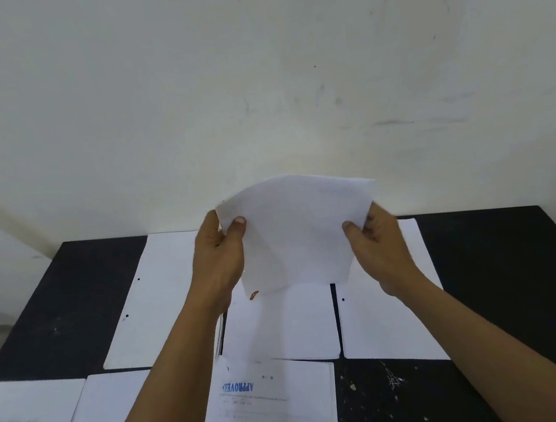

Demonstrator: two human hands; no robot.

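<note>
Sheets (296,232) are held aloft over the table (61,311), pinched between thumb and fingers by the left grip (222,258) at 9 o'clock and the right grip (381,246) at 3 o'clock; the middle pile (279,324) is seen below at 6 o'clock.

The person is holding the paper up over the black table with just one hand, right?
Not quite: the head view shows two hands. The left hand and the right hand each pinch a side of the paper over the black table.
</note>
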